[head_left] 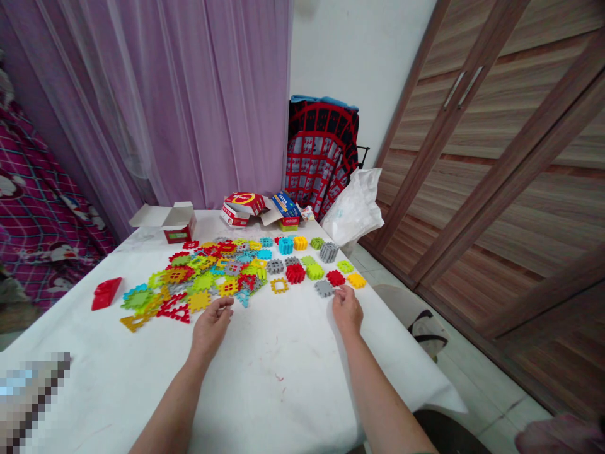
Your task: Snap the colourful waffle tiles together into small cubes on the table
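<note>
My left hand hovers over the white tablecloth at the near edge of a pile of plastic pieces. Its fingers are loosely bent, the thumb a little apart, and nothing shows in them. A yellow square tile and a small blue triangle tile lie closest to it. On the right, my right hand pinches the edge of a grey notched square tile. Around that tile are a red tile, a yellow tile and a stack of green tiles.
Small stacks, including red tiles and grey tiles, stand right of the pile. An open red box, more cartons and a white plastic bag are at the back. A red piece lies far left.
</note>
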